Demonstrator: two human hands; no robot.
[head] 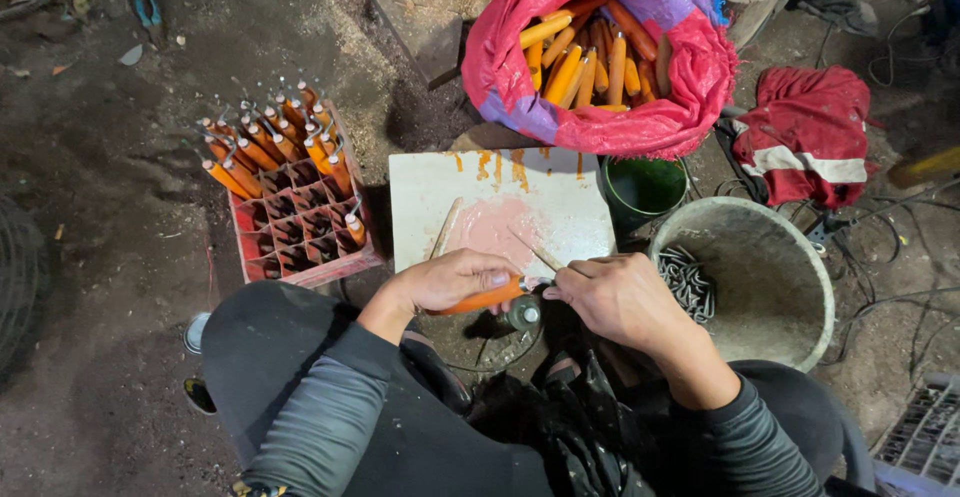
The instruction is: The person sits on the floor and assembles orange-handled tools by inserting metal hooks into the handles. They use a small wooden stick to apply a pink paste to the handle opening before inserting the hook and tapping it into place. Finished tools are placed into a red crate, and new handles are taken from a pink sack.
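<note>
- Low in the middle of the head view, the left hand (445,282) wraps its fingers around an orange wooden handle (487,297), which lies level and points toward the other hand.
- Just beside it, the right hand (620,297) has its fingers pressed together on a thin stick (535,251) that slants up and away; the stick's lower end meets the metal-capped tip of the handle.
- Directly beneath the two hands stands a small round container (524,314) on the dirt floor (110,197); what it holds cannot be told.
- Just beyond the hands lies a white board (560,197), smeared pink in the middle and streaked orange along its far edge, with another pale stick (445,228) resting on its left part.
- To the left of the board sits a red compartment crate (300,247); its far cells hold finished orange handles (265,142) standing upright with metal hooks on top, the near cells show bare, and one single handle stands at the near right.
- Beyond the board, a pink woven sack (600,122) gapes open, full of plain orange handles (590,62) lying loose.
- Between sack and bucket stands a green pot (645,187), touching the board's right corner.
- To the right of the hands, a grey bucket (790,337) holds a heap of dark metal hooks (685,279) against its left wall.
- Farther right lies a crumpled red cloth (805,132) with a pale band, well apart from the hands.
</note>
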